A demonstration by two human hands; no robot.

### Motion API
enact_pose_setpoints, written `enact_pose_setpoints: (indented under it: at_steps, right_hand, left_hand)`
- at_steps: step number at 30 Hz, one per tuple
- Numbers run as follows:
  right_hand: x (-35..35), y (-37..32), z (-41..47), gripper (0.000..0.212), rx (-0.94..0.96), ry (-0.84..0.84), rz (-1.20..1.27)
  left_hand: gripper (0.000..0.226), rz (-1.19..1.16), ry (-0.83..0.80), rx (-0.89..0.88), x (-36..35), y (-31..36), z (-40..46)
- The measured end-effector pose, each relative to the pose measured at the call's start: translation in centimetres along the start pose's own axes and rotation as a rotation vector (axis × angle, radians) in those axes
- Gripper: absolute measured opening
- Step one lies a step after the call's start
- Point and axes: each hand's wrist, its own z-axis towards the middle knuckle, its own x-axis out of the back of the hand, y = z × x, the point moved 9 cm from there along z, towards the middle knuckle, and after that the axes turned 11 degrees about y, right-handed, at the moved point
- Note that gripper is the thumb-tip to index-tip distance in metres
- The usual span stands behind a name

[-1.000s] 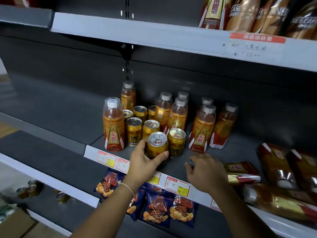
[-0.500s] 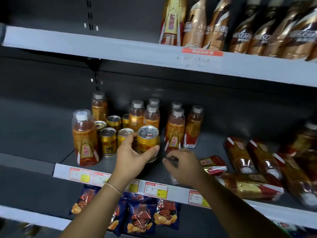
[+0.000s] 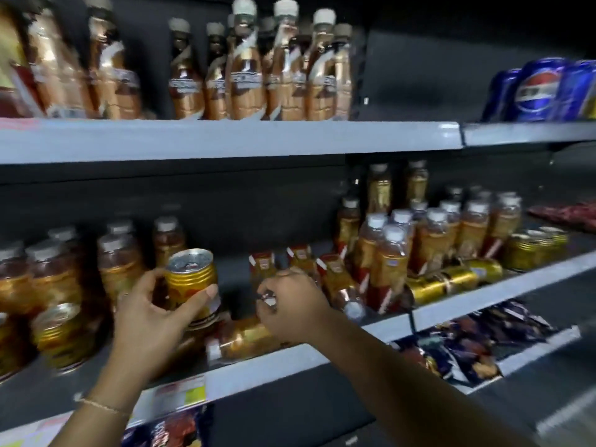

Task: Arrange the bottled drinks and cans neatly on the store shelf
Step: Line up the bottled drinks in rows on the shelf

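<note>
My left hand [image 3: 151,314] grips a gold can [image 3: 192,279] with a silver top and holds it upright just above the middle shelf [image 3: 322,356]. My right hand [image 3: 293,304] curls over the cap end of a lying orange drink bottle [image 3: 262,264]. Another bottle [image 3: 248,340] lies on its side under that hand at the shelf's front. More bottles [image 3: 342,285] lie to the right. Upright bottles [image 3: 119,269] and a gold can [image 3: 61,333] stand blurred at the left.
A dense group of upright bottles [image 3: 429,240] fills the shelf's right part, with gold cans lying [image 3: 451,279] and standing [image 3: 529,250] beside it. Coffee bottles [image 3: 245,75] and blue cans [image 3: 535,88] line the upper shelf. Snack packs [image 3: 467,346] hang below.
The view has swung right and upward. My left hand has lifted the gold can off the shelf. My right hand has closed over the lying bottle's cap end.
</note>
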Motion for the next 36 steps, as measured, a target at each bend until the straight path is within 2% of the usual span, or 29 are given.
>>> enact_pose_setpoints:
  at_steps: [5, 8, 13, 18, 24, 32, 36]
  right_hand:
    - [5.8, 8.6, -5.4, 0.020, -0.027, 0.146, 0.001]
    - [8.7, 13.9, -8.8, 0.026, -0.091, 0.185, -0.020]
    - [12.1, 21.6, -13.9, 0.039, -0.208, 0.145, -0.021]
    - [14.7, 27.9, -17.8, 0.046, -0.304, 0.160, -0.058]
    - [15.8, 33.2, -19.8, 0.039, -0.375, 0.140, -0.159]
    - [16.4, 37.7, -18.4, 0.054, -0.418, 0.095, -0.195]
    - [17.4, 39.7, -16.1, 0.050, -0.416, 0.117, -0.228]
  left_hand:
    - [0.056, -0.012, -0.099, -0.007, -9.2, 4.2, -5.3]
    - [0.047, -0.044, -0.180, -0.014, -14.5, 6.7, -8.8]
    - [0.054, -0.091, -0.292, -0.003, -22.4, 10.5, -14.1]
    - [0.043, -0.119, -0.415, -0.062, -29.0, 13.0, -18.5]
    - [0.046, -0.156, -0.497, -0.089, -34.4, 14.5, -20.4]
    - [0.054, -0.208, -0.602, -0.021, -41.4, 14.6, -19.2]
    - [0.051, -0.227, -0.624, -0.049, -44.5, 15.8, -17.5]
